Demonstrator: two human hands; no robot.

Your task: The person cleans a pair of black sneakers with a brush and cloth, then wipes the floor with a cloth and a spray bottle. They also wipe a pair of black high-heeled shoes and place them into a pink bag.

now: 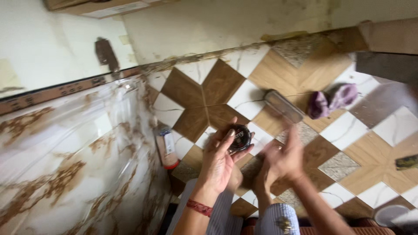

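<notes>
Round and black, the small disc (pixel 240 137) sat in the left hand (pixel 220 162), up above the tiled floor (pixel 348 130). The fingers curled round its edge and held it tight, with its flat face turned up. The right hand (pixel 281 159) was just beside it, on its right, blurry and half open, holding nothing. A small bottle (pixel 166 148) lay near the floor's left edge by the wall, and a purple cloth (pixel 333 100) lay farther off.

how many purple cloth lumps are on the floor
2: one purple cloth lump and a lighter one touching its right side, on the patterned floor beyond the right hand. More may be out of frame.
</notes>
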